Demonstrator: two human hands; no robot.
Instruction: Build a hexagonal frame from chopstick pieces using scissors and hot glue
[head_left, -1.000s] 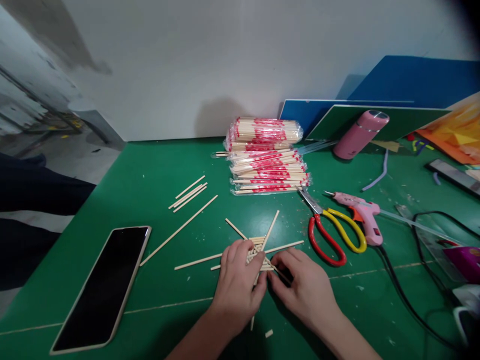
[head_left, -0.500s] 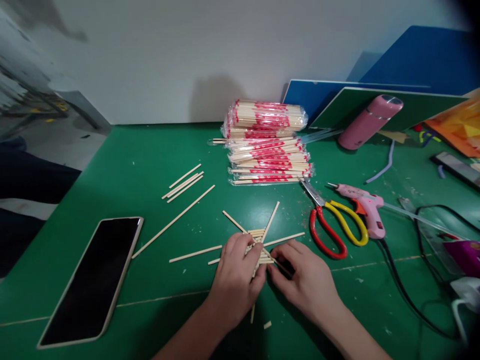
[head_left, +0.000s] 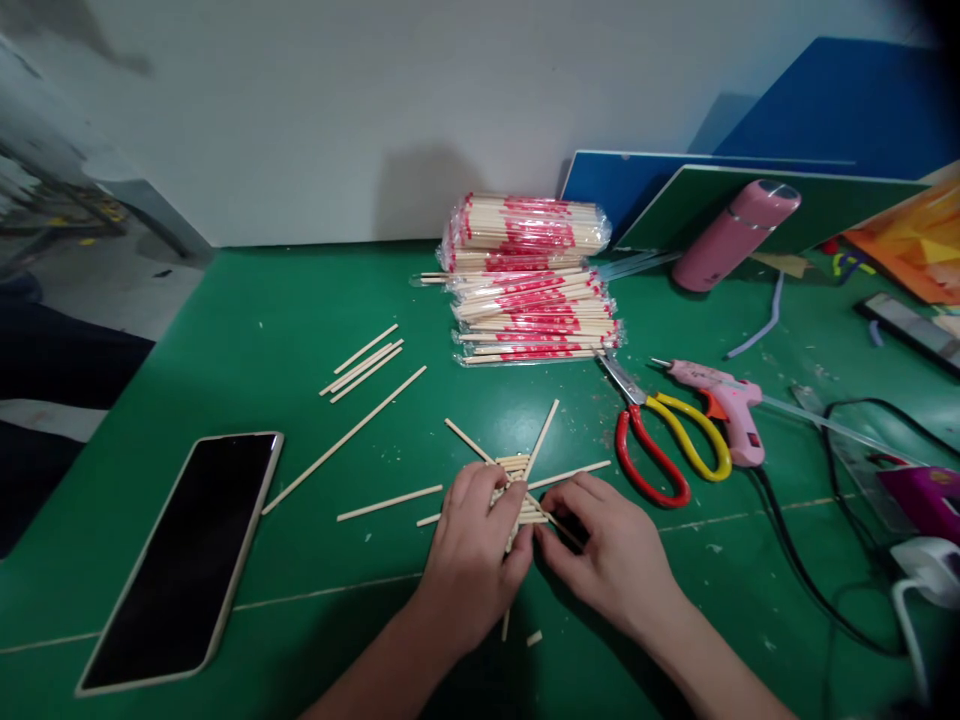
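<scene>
A star-shaped frame of wooden sticks [head_left: 533, 510] lies on the green table, its long sticks pointing outward and shorter ones laid across its middle. My left hand [head_left: 480, 540] covers the frame's left side, fingers curled over the centre and closed on it. At the right side my right hand [head_left: 600, 545] pinches one of the frame's sticks between thumb and fingers. Both palms hide part of the structure. Just below the hands lies a short stick offcut [head_left: 534, 638].
Left of the hands lie a phone [head_left: 180, 565], a long stick [head_left: 345, 440] and several cut sticks [head_left: 366, 367]. Wrapped chopsticks [head_left: 536, 285] are piled behind. To the right are scissors [head_left: 651, 450], a pink glue gun [head_left: 720, 395] with its cord, and a pink bottle [head_left: 735, 238].
Both hands keep nearly the same hold on the stick frame. The background has shifted slightly up and left in view, as the camera moved a little.
</scene>
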